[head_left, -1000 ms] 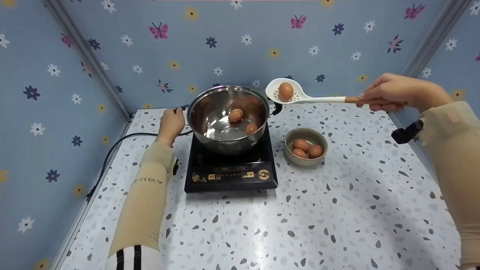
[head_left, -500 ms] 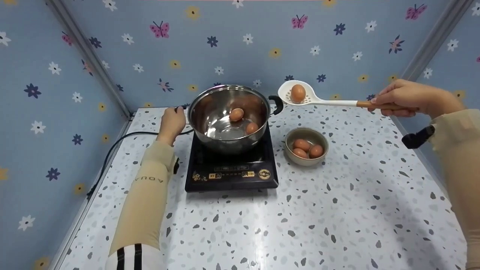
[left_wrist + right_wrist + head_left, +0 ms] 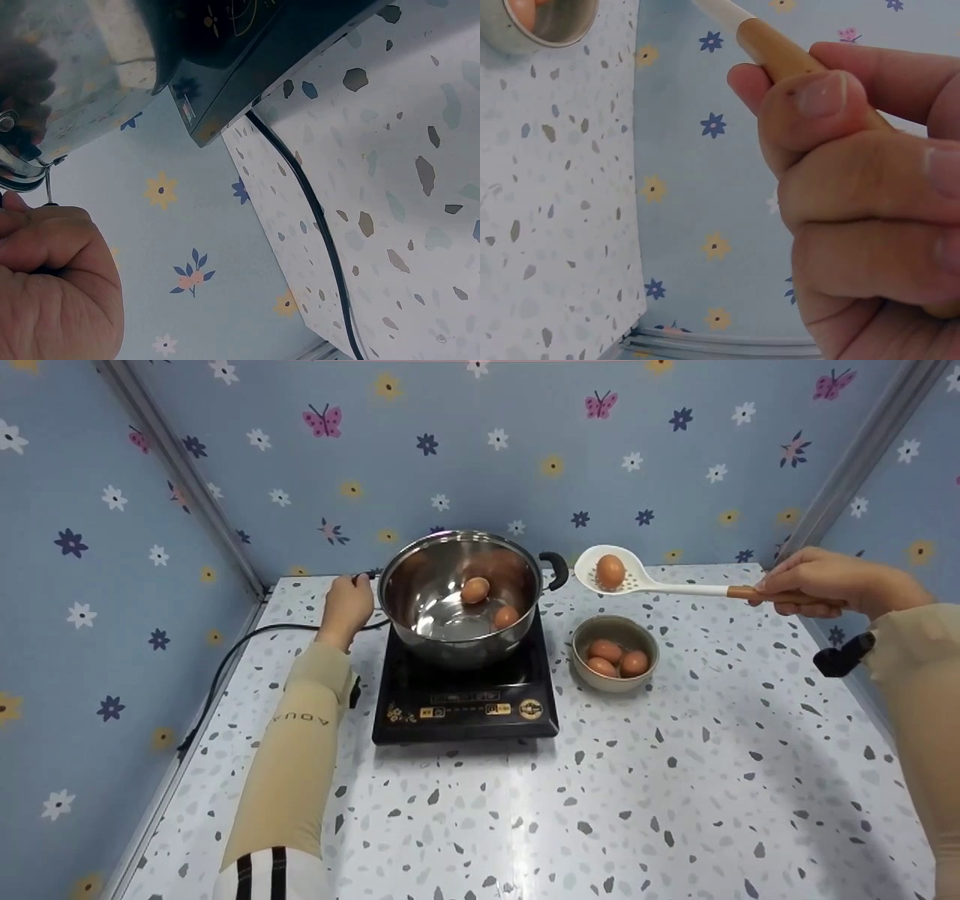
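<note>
My right hand [image 3: 817,581] grips the wooden handle [image 3: 780,52] of a white slotted spoon [image 3: 686,588], held level above the table. One brown egg [image 3: 610,572] lies in its perforated bowl, to the right of the pot and behind the small bowl. My left hand [image 3: 348,604] is curled round the left handle of the steel pot [image 3: 460,643]; its fingers hide most of that handle, and the left wrist view shows the fist [image 3: 60,277] beside the pot wall. Inside the pot lie two brown eggs, one [image 3: 475,590] near the middle and another [image 3: 505,617] lower right.
Under the pot is a black induction cooker [image 3: 465,727], with a black cord [image 3: 225,664] running off to the left. A small beige bowl [image 3: 609,684] with three brown eggs [image 3: 604,650] stands right of it. Flower-patterned walls [image 3: 487,405] enclose the speckled table [image 3: 480,825].
My right hand has carried the slotted spoon and its egg rightward, away from the pot rim, and then lower. The left hand stays at the pot handle.
</note>
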The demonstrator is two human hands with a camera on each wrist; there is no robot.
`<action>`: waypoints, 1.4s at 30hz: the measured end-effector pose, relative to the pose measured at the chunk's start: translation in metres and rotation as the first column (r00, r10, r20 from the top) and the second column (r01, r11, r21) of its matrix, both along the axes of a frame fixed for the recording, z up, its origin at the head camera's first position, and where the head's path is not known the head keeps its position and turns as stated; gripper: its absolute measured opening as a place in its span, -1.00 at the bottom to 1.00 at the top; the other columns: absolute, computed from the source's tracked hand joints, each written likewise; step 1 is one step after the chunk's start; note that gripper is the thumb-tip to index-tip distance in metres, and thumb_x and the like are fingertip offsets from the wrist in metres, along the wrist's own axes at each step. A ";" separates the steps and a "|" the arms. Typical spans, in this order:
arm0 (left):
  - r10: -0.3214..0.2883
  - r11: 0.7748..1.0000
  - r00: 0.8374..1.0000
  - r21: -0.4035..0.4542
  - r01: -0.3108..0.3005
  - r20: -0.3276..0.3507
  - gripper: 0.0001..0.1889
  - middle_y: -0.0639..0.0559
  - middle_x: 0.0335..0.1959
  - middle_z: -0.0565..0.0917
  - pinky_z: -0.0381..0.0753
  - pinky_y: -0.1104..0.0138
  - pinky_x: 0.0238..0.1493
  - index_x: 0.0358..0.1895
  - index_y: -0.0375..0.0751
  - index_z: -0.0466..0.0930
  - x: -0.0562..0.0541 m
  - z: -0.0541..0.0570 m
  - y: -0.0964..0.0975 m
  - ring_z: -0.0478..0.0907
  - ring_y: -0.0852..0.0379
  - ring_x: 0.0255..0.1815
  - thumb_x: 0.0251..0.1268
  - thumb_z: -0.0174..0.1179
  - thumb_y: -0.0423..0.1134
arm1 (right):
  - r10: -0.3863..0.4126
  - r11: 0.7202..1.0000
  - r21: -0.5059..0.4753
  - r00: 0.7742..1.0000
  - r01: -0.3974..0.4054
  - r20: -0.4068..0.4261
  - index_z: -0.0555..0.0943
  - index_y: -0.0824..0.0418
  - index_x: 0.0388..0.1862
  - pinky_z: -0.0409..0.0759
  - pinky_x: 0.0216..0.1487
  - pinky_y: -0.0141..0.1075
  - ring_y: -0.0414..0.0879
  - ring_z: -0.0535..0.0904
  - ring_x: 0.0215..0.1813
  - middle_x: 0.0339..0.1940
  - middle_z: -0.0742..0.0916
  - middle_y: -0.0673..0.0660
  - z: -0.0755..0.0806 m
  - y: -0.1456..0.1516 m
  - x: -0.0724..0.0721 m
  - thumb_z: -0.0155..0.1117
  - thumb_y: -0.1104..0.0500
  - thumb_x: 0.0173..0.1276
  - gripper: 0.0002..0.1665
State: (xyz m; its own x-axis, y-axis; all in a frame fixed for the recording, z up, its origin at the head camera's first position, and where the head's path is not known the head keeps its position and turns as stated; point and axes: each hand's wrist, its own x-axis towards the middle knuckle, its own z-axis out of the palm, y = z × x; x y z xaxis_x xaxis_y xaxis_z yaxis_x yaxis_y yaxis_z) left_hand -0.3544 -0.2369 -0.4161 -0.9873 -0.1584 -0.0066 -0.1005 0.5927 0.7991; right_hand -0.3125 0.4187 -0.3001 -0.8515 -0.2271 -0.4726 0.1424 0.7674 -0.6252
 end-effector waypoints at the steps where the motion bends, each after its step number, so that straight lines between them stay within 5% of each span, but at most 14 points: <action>1: -0.001 1.000 1.000 0.003 0.001 0.002 -0.43 -0.35 0.07 0.50 0.43 -0.04 0.19 0.37 -0.54 0.40 0.000 0.000 0.000 0.44 -0.18 0.08 0.85 -0.34 -0.06 | -0.006 1.000 -0.007 1.000 0.006 0.004 0.81 0.16 0.12 0.35 -0.61 -0.35 -0.22 0.29 -0.68 -0.54 0.62 0.00 -0.003 0.002 0.000 0.07 0.03 0.79 -0.60; 13: 0.005 1.000 1.000 0.007 -0.005 -0.002 -0.40 -0.54 0.45 0.47 0.43 -0.18 0.48 0.51 -0.58 0.32 -0.002 0.000 -0.001 0.46 -0.33 0.49 0.84 -0.30 -0.08 | -0.011 1.000 -0.011 0.999 0.011 0.033 0.83 0.13 0.05 0.38 -0.58 -0.36 -0.22 0.31 -0.67 -0.54 0.63 0.00 -0.034 0.016 0.003 0.12 0.03 0.76 -0.64; 17: 0.004 1.000 1.000 -0.005 -0.004 -0.011 -0.55 -0.39 -0.03 0.55 0.52 -0.05 0.16 0.05 -0.40 0.48 -0.002 -0.001 -0.001 0.55 -0.23 0.04 0.84 -0.30 -0.09 | 0.001 1.000 -0.009 0.999 -0.001 0.043 0.80 0.19 0.09 0.35 -0.60 -0.36 -0.22 0.29 -0.68 -0.56 0.61 0.01 -0.043 0.016 0.005 0.13 0.06 0.75 -0.66; 21: 0.002 1.000 1.000 -0.022 -0.002 -0.021 -0.62 -0.07 -0.38 0.27 0.35 0.08 -0.14 -0.32 -0.12 0.23 -0.003 -0.002 -0.001 0.27 -0.04 -0.33 0.83 -0.31 -0.10 | 0.024 1.000 -0.016 0.998 -0.023 0.060 0.80 0.21 0.09 0.33 -0.61 -0.37 -0.23 0.28 -0.69 -0.59 0.60 0.00 -0.053 0.017 0.006 0.15 0.09 0.73 -0.67; 29: 0.003 1.000 1.000 -0.013 -0.003 -0.006 -0.51 -0.23 -0.11 0.44 0.44 -0.03 0.13 0.18 -0.46 0.45 -0.002 -0.001 0.000 0.44 -0.17 0.00 0.83 -0.34 -0.07 | 0.027 1.000 0.009 0.999 -0.027 0.035 0.80 0.27 0.11 0.36 -0.60 -0.35 -0.22 0.32 -0.68 -0.58 0.62 0.02 -0.060 0.016 0.008 0.20 0.06 0.71 -0.64; 35: 0.001 1.000 1.000 -0.007 -0.001 -0.009 -0.56 -0.16 -0.20 0.37 0.41 0.02 0.02 0.08 -0.40 0.41 -0.002 0.000 0.000 0.40 -0.14 -0.10 0.83 -0.34 -0.07 | 0.024 0.999 0.023 0.999 -0.024 -0.020 0.71 0.41 0.21 0.36 -0.60 -0.35 -0.22 0.33 -0.67 -0.58 0.62 0.02 -0.057 0.012 0.012 0.19 0.09 0.71 -0.58; 42: 0.006 1.000 1.000 -0.008 -0.006 -0.021 -0.50 -0.32 -0.01 0.48 0.45 -0.06 0.16 0.24 -0.54 0.44 -0.002 0.001 0.000 0.45 -0.20 0.04 0.83 -0.31 -0.12 | 0.015 0.998 0.059 0.996 -0.010 -0.088 0.66 0.47 0.29 0.36 -0.61 -0.34 -0.21 0.34 -0.66 -0.54 0.65 0.04 -0.053 0.008 0.013 0.20 0.09 0.71 -0.53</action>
State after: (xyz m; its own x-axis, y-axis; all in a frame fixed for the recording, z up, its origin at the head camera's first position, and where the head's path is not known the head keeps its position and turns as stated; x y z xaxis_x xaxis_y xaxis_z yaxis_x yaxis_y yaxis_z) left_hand -0.3562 -0.2367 -0.4156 -0.9863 -0.1640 0.0151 -0.0873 0.5984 0.7964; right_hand -0.2995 0.4267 -0.3536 -0.8876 -0.2120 -0.4089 0.0791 0.8044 -0.5888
